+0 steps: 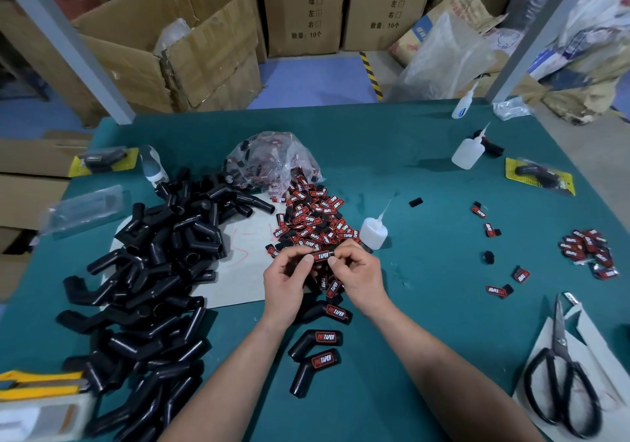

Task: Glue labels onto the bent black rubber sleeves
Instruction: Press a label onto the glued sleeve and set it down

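Observation:
Both hands meet above the green table (pixel 426 322), holding one bent black rubber sleeve with a red-and-black label (pixel 321 256) on it. My left hand (pixel 288 279) grips the sleeve from the left; my right hand (pixel 358 276) pinches its label end. A heap of loose labels (pixel 313 223) lies just beyond my hands, spilling from a plastic bag (pixel 269 162). A large pile of bare sleeves (pixel 153 271) fills the left side. Three labelled sleeves (pixel 318 339) lie under my wrists. A glue bottle (pixel 374 232) stands to the right of the heap.
Black scissors (pixel 562 373) lie on white card at the right front. Two more glue bottles (pixel 468 150) stand at the far right. Scattered labels (pixel 589 254) lie at the right, packaged sleeves (pixel 540 176) beyond them. Cardboard boxes (pixel 170 43) stand behind the table.

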A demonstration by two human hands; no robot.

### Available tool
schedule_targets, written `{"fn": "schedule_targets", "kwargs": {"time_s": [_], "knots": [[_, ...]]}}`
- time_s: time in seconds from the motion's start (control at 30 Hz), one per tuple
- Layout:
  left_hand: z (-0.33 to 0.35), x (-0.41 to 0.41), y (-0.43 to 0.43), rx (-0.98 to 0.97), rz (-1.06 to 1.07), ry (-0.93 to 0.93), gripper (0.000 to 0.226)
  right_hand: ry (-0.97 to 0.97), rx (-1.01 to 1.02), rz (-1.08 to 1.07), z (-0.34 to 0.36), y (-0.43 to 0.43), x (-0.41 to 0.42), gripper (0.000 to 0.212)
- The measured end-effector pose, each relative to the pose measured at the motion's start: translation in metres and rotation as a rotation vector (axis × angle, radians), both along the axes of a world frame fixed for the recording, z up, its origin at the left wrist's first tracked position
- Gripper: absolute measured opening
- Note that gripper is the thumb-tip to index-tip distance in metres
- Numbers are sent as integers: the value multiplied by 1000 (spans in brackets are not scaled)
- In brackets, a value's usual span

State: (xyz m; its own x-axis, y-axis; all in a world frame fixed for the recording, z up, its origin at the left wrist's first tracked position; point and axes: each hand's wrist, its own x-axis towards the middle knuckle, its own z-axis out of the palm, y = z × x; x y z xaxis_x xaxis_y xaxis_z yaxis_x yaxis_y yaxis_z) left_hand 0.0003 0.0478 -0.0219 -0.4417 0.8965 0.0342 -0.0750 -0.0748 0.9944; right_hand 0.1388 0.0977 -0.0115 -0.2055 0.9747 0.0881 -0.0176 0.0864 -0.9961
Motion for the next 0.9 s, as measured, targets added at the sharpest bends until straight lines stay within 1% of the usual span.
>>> {"fn": "schedule_targets", "kwargs": {"time_s": [0.13,0.27,0.37,0.43,0.6,0.7,0.9], "knots": [[-3,-2,0,31,-5,-18,13,11,-1,24,1,-2,-1,15],[0,0,-1,107,-23,17,12,38,-37,17,1,-3,-2,13],[1,2,-1,96,-64,41,5,13,-11,36,2,-3,-1,13],[1,4,-1,81,-70,52,8,-6,-4,64,2,-4,-1,11],[1,4,-2,110,-65,110,8,-37,-53,90,0,-3,-2,24],[1,4,-2,112,-70,131,6,-49,-64,93,-1,-2,-3,26],[0,4,-3,107,-65,149,11,-39,-48,103,0,-2,-3,16]]}}
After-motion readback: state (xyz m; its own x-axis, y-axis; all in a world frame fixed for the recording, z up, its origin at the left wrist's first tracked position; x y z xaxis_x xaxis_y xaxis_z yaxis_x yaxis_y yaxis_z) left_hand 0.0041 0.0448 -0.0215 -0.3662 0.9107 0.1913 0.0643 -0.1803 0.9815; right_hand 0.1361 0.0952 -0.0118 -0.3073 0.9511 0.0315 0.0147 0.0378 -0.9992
